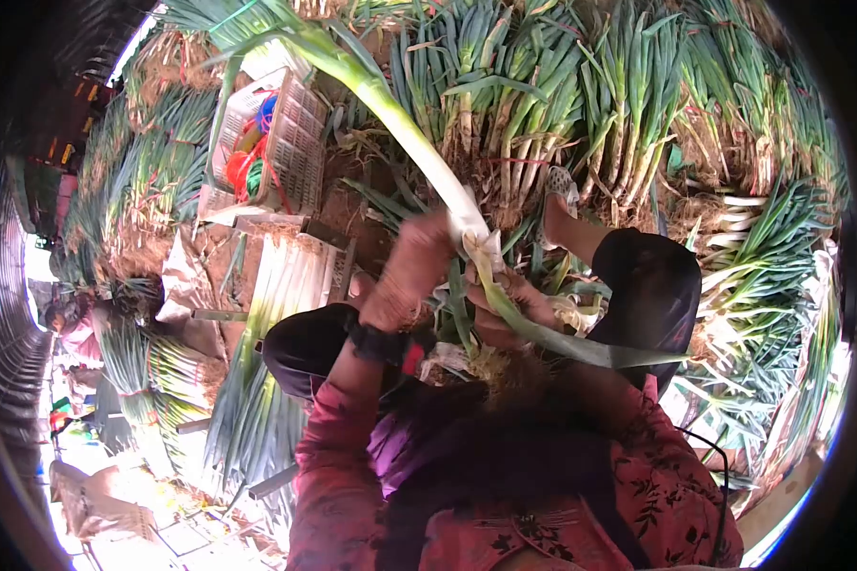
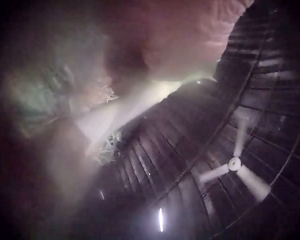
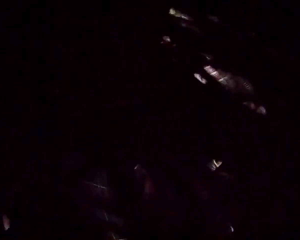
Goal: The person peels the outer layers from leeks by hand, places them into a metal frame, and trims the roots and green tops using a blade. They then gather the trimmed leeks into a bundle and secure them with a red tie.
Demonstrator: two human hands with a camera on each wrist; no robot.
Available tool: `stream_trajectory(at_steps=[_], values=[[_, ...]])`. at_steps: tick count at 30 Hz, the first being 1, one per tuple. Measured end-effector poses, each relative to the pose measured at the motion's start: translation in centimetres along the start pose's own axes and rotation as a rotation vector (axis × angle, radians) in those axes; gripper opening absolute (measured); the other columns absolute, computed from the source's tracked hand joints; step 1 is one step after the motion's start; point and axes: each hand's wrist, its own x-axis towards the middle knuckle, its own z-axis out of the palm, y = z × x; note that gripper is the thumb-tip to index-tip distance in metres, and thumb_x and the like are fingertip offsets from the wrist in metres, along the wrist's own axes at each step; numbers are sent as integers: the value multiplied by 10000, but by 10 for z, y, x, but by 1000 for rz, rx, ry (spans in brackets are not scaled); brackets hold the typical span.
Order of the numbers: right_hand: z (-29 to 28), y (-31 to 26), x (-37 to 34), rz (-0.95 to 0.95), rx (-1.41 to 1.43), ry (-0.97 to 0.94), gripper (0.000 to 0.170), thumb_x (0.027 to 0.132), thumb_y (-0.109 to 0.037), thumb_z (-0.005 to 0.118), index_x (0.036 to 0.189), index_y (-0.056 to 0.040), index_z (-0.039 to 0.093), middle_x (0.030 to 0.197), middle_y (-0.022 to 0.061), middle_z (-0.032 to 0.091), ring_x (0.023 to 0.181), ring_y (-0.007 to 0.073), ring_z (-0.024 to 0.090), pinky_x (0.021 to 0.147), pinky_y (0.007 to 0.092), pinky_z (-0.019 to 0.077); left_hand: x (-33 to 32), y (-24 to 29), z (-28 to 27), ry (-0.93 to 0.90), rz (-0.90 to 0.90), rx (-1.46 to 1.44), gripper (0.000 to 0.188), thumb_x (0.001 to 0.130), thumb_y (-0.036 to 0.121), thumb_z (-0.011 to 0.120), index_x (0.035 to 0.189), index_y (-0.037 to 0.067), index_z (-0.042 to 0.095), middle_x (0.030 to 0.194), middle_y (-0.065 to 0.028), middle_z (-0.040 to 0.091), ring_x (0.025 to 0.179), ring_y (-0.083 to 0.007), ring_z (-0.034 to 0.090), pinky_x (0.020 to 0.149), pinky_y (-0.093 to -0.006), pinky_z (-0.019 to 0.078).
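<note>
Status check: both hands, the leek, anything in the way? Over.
Right hand gripping leek; left hand blurred alongside, grip unclear. Green top pointing away. Possible snag: bent leaf drooping across right hand.

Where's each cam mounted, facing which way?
Head: on the head, facing forward and down at the leek; left hand, right hand, sleeves and knees show.
Left wrist: on that wrist, seemingly facing up past the leek to a fan; blurred skin shows.
Right wrist: on that wrist; nearly black, aim and body unclear.
Shared by head and left wrist: the leek.
</note>
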Motion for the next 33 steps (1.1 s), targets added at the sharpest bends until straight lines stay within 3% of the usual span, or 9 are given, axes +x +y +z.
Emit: stream_trajectory(at_steps=[6,10,16,19,23,26,28,30,33], values=[[-4,10,2,106,63,-117,290,947,-212,567,1120,-34,419,729,24,467,454,79,414,321,233,331,-3,5,-50,-36,42,1128,196,880,100,626,1063,33,647,941,-75,679,896,-190,643,806,-325,518],[9,18,19,179,-48,8,294,947,-215,573,1132,-32,435,712,17,454,443,68,404,317,219,329,26,75,-25,408,2,-622,847,843,722,476,1320,22,456,995,-111,641,883,-259,630,810,-409,531],[26,22,62,224,-831,396,404,920,-177,627,1249,-11,462,1036,81,612,858,157,606,797,311,498,33,48,-80,198,153,-845,571,924,579,506,1133,52,577,720,14,430,536,-70,316,472,-225,280],[-16,32,79,-666,-2113,337,454,906,-308,663,1210,4,536,1070,81,607,850,133,583,738,298,471,35,35,-95,245,150,-814,589,923,603,486,1093,47,577,676,27,394,524,-77,318,462,-225,282],[5,8,123,83,-478,303,338,997,-340,504,1100,-30,590,859,11,578,738,99,528,676,258,435,35,21,-113,227,138,-854,699,878,713,429,1027,48,583,591,39,338,485,-81,289,439,-234,254],[-15,6,136,169,-845,469,336,1018,-335,460,1080,-37,602,769,-38,535,678,71,484,603,256,398,30,9,-119,269,114,-863,750,858,761,378,969,50,587,560,45,310,465,-81,265,420,-242,228],[-42,2,128,-338,-1751,28,380,991,-424,504,1086,-72,611,749,-12,578,646,51,516,558,250,403,28,12,-125,308,121,-822,746,868,758,358,932,51,587,547,46,296,453,-83,250,411,-246,217],[-50,-1,121,277,-1024,271,432,1004,-439,463,1163,-55,581,788,-1,577,670,105,529,578,296,425,27,22,-131,298,156,-776,746,871,756,350,919,49,585,538,44,286,438,-85,237,406,-246,219],[-56,9,134,306,-861,297,404,975,-359,503,1201,-28,555,921,58,626,799,197,590,715,339,482,31,22,-124,228,117,-843,753,869,761,345,917,48,581,534,43,281,426,-88,231,399,-246,217]])
